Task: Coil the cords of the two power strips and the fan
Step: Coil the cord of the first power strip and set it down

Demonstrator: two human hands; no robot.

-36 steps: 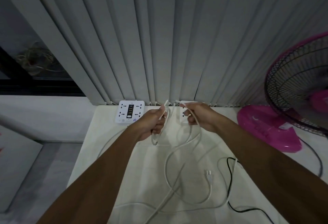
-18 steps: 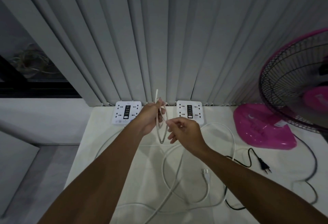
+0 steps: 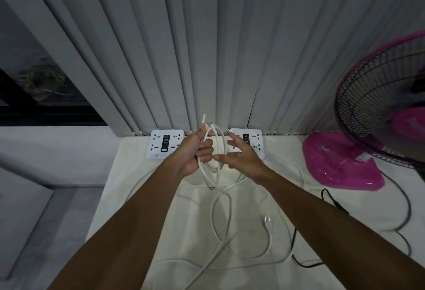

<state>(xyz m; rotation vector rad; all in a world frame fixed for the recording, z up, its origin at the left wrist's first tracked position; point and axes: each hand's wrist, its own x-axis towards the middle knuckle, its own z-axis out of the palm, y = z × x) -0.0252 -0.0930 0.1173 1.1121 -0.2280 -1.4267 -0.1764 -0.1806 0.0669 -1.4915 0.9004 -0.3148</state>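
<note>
Two white power strips, the left one (image 3: 165, 143) and the right one (image 3: 253, 139), lie at the back of the white table (image 3: 128, 170) under the blinds. My left hand (image 3: 195, 151) is shut on a few upright loops of white cord (image 3: 210, 163), with one cord end poking up above the fist. My right hand (image 3: 239, 158) hovers right beside the loops, fingers spread and holding nothing. The remaining white cord (image 3: 220, 225) trails loose over the table, its plug (image 3: 268, 220) lying flat. The pink fan (image 3: 377, 115) stands at the right, its black cord (image 3: 331, 200) running across the table.
Grey vertical blinds (image 3: 207, 48) hang close behind the power strips. The table's left edge drops to a grey floor (image 3: 46, 232). A dark window (image 3: 34, 87) shows at the far left. The fan's pink base (image 3: 340, 163) takes up the back right corner.
My right hand has let go of the cord and opened beside the loops. The bundle in my left hand has gained a loop. The view shifted slightly.
</note>
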